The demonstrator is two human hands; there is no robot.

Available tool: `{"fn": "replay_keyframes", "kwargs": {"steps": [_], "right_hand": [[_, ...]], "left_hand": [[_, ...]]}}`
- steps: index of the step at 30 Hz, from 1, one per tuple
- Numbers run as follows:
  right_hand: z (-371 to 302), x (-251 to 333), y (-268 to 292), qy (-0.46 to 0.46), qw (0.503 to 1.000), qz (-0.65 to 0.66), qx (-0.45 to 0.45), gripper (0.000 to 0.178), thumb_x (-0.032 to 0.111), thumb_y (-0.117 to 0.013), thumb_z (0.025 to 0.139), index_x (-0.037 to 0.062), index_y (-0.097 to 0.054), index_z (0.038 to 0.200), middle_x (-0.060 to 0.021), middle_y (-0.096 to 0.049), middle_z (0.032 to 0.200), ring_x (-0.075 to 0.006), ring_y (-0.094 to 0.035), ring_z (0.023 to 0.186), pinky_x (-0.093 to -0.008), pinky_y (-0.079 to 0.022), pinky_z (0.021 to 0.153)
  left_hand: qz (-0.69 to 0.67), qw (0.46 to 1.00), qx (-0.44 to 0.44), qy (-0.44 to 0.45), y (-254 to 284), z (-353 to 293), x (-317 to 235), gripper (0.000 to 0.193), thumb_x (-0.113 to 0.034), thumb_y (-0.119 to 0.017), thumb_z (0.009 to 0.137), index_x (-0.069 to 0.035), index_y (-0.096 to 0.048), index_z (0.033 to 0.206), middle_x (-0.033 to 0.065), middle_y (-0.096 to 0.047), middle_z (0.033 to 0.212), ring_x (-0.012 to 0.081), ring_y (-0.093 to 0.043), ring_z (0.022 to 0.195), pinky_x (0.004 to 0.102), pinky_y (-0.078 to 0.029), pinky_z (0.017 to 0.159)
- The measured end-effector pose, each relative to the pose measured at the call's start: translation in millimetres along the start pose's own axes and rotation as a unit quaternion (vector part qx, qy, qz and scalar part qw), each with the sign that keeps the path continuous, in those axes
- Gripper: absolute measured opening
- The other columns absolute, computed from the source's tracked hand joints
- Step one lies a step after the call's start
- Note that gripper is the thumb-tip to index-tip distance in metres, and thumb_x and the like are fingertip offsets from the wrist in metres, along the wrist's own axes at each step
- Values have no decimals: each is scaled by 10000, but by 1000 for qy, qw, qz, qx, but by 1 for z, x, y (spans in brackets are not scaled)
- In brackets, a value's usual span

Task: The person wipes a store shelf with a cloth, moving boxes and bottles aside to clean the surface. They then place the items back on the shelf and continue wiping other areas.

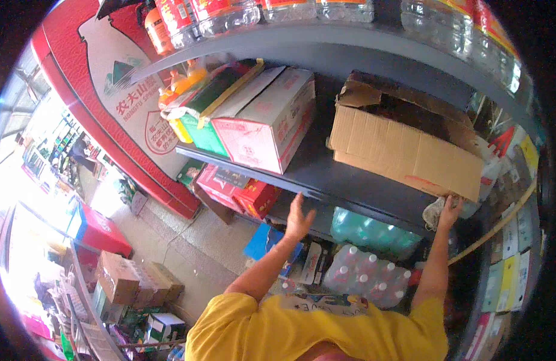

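Note:
My left hand is open, fingers spread, near the front edge of the dark grey shelf; nothing is in it. At the right end of that shelf, my right hand is closed on a crumpled off-white rag, just beneath the lower right corner of an open brown cardboard box. Whether the fingers also touch the box, I cannot tell. The box sits slightly askew, its top flaps raised. Left of it on the same shelf stands a closed white and pink carton, beside a green carton.
Large clear bottles line the upper shelf. Below are red boxes, green shrink-wrapped bottles and white-capped bottles. A red panel stands at the left. More cartons lie on the floor; a pale pole slants at right.

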State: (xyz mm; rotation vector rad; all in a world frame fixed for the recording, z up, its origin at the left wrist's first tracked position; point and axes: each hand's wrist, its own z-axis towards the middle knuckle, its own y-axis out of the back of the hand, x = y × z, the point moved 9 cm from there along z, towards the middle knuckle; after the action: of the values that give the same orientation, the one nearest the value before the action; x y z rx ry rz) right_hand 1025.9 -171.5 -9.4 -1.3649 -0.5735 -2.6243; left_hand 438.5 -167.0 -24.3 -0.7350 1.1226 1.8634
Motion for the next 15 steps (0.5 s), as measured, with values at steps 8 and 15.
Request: {"fn": "replay_keyframes", "kwargs": {"steps": [8,15], "right_hand": [[-178,84,-35,-89,919,268,274,226,163,-521,834,41,-534,1024,-81,-577,989,-185,-545,894,-293,-394,844],[-292,263,-131,57,863,256,432,258,138,-550,816,17,-537,1044,-112,-585,1026,-197,-555,955,-291,-406,846]], "left_hand": [[-160,947,-229,156,148,41,112,555,-145,-570,811,20,-286,1258,143,-473,1109,208,-478,979,310,-406,836],[-9,958,-259,124,222,137,149,651,-312,-608,773,35,-320,1242,231,-404,1200,326,-423,1090,373,-338,924]]}}
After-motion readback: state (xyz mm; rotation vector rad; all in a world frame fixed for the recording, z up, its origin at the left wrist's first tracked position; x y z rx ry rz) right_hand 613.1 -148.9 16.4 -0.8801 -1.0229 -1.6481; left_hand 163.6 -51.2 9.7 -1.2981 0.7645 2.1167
